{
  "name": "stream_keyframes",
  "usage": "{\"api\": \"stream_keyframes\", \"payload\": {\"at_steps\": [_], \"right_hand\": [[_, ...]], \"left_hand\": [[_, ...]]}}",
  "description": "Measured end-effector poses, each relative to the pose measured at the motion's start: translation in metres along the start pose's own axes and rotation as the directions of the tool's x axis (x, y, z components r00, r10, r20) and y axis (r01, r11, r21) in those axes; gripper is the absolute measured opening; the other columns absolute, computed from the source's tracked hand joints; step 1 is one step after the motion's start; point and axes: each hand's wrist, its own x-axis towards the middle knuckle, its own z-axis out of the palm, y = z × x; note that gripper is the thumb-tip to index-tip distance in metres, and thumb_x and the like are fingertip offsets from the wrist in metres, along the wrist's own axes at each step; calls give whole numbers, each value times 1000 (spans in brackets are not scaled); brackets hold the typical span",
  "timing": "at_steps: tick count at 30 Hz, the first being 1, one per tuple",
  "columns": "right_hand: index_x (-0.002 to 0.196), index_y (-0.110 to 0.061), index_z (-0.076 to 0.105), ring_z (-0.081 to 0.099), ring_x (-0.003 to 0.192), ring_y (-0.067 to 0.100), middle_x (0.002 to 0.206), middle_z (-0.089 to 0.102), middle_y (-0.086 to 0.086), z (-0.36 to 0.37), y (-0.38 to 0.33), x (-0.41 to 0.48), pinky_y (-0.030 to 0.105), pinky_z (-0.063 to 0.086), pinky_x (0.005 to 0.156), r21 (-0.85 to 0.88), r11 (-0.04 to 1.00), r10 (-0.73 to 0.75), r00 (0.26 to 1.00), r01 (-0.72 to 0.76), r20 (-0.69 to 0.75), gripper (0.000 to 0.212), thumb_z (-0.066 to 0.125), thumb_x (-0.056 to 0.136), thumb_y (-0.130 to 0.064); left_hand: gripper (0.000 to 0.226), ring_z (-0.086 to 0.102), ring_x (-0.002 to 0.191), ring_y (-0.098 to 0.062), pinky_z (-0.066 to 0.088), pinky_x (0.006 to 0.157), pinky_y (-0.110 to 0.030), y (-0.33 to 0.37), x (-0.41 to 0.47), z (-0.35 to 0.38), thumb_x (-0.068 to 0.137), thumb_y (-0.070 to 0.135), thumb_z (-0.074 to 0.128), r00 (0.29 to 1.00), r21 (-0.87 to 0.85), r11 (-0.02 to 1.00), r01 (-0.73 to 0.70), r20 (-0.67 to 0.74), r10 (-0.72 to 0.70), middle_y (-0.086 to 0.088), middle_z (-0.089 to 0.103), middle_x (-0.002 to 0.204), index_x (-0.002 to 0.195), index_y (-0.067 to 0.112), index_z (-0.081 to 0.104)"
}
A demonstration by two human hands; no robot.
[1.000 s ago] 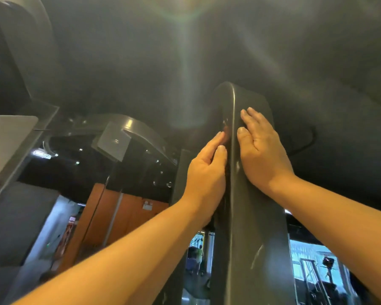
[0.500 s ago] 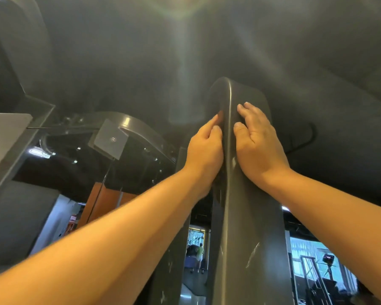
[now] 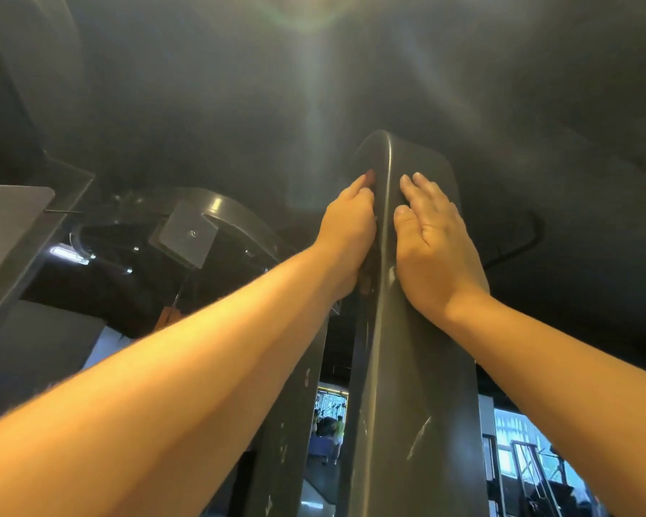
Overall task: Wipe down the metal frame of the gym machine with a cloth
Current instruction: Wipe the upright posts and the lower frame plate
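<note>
Our left grip [image 3: 347, 233] lies with fingers straight against the left face of the dark metal frame post [image 3: 407, 367], near its rounded top. Our right grip [image 3: 435, 248] rests flat and open on the post's right face, level with the left, and the post's rounded edge runs between the two. A brownish scrap [image 3: 368, 272] shows between the left palm and the post; we cannot tell whether it is the cloth. Pale scratches mark the post below the right grip. Just left of the post stands a second upright [image 3: 288, 404], so we count two uprights. Farther left is one curved arm [image 3: 235, 214]. Above the post is a dark ceiling [image 3: 202, 87] with glare. Low between the uprights stands a distant person [image 3: 339, 430] in a yellow-green top, and low to the post's right is a bright window [image 3: 515, 438].
</note>
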Motion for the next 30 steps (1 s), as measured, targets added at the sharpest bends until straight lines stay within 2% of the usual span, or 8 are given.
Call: {"api": "stream_keyframes", "payload": {"at_steps": [10,13,16,20,22,25,30], "right_hand": [[163,-29,21,-2,155,-1,171,10,-14,2,2,-2,30,-2,128,-17,1000,-1,1000,1,1,53,23,112,-39],[163,-29,21,-1,155,-1,171,10,-15,2,2,-3,28,-1,128,-10,1000,-9,1000,9,-5,52,24,112,-39],[163,-30,22,0,155,-2,170,11,-15,3,2,-2,30,0,128,-4,1000,-15,1000,15,-9,52,25,112,-40],[163,-31,21,-2,155,-1,170,10,-16,2,2,-3,26,-3,125,-14,1000,-9,1000,9,-1,52,24,112,-40],[163,-31,21,-2,155,0,170,9,-16,1,3,-1,27,-3,125,-16,1000,-8,1000,8,3,52,23,112,-41],[163,-29,20,-2,156,2,171,9,-13,1,4,1,32,-2,129,-51,998,-30,1000,30,1,54,23,111,-42],[164,-27,19,-1,157,4,172,9,-10,5,4,1,34,-1,129,-73,997,-25,1000,25,-2,61,21,106,-47]], "left_hand": [[44,52,135,1,40,120,-34,-31,-62,-14,111,18,41,990,3,991,-132,41,132,16,56,150,151,32,51],[46,53,134,-3,42,116,-29,-14,-33,-11,110,19,39,994,66,993,-103,56,99,12,53,153,153,34,47],[48,58,130,-13,46,114,-38,9,-4,-3,109,22,40,998,44,998,-52,50,50,7,55,151,154,35,46],[43,64,122,-10,50,111,-39,-4,-26,-8,108,19,43,997,12,997,-81,8,80,10,65,138,145,33,58],[42,61,126,-5,47,114,-36,-15,-45,-16,108,16,44,995,7,995,-101,24,101,11,65,139,144,29,60],[43,60,128,-2,46,115,-35,-16,-44,-17,109,18,43,992,35,993,-111,65,108,14,61,144,149,31,53],[45,50,138,-7,39,121,-39,1,-28,-4,112,29,40,996,33,996,-77,57,75,12,47,155,156,36,43]]}}
